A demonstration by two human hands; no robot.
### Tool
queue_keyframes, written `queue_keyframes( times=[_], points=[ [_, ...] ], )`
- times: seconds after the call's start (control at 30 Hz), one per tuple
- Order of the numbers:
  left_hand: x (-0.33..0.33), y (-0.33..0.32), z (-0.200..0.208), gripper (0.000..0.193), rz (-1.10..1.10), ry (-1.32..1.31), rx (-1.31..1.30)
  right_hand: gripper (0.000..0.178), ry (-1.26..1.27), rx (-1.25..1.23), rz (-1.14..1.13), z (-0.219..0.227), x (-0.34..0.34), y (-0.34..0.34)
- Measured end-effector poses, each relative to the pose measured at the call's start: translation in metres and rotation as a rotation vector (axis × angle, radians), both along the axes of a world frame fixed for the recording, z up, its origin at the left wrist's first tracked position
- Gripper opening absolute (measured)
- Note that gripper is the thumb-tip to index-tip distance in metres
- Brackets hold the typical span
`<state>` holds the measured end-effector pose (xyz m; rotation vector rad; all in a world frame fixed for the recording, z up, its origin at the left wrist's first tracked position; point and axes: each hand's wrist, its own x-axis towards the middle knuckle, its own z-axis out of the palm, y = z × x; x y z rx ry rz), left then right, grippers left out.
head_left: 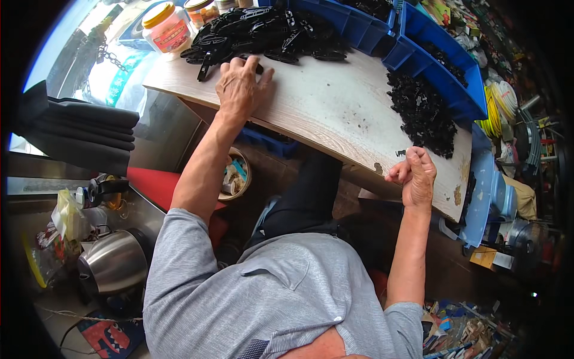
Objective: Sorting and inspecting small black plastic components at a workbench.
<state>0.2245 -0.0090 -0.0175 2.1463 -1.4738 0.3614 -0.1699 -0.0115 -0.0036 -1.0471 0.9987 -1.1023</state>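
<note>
At the near edge of a heap of long black plastic parts (263, 33), my left hand (241, 88) reaches down with bent fingers. A small bit of black plastic (259, 69) shows between its thumb and index finger. My right hand (420, 175) is over the table's front edge on the right, its fingers curled in and closed. Whatever lies inside them is hidden. Right by its knuckles appears a tiny toothed black piece (401, 153); whether the hand touches it I cannot tell. A pile of small black pieces (423, 113) spreads just beyond that hand.
The pale worn table (326, 99) runs across in front of me. Blue bins (445, 72) holding black parts line its far right side. A jar with a yellow lid (166, 27) stands at the back left. Below are a round waste bin (242, 179) and a steel kettle (116, 261).
</note>
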Motion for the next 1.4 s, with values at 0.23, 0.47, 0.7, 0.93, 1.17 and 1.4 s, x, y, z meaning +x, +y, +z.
queue_keyframes(
  times=[0.23,0.47,0.7,0.93,1.17,1.4],
  points=[
    [-0.047,0.026,-0.009,0.021,-0.367,0.122,-0.136,0.017,-0.011,0.013,-0.022,0.003,0.004,0.0],
    [-0.067,0.035,-0.007,0.02,-0.433,0.233,-0.189,0.014,-0.071,-0.002,-0.061,0.0,0.005,0.002],
    [-0.175,0.037,-0.005,0.024,-0.734,1.529,-0.023,0.012,-0.264,-0.043,-0.016,-0.006,0.021,0.006],
    [-0.216,0.034,0.006,0.023,-0.862,1.89,0.117,0.014,-0.331,0.012,-0.078,-0.005,0.021,0.01],
    [-0.214,0.026,0.008,0.024,-0.842,1.877,0.188,0.012,-0.304,0.04,-0.028,-0.002,0.02,0.012],
    [-0.215,0.023,0.011,0.021,-0.702,1.836,0.174,0.013,-0.267,0.058,-0.007,-0.004,0.021,0.009]
  ],
)
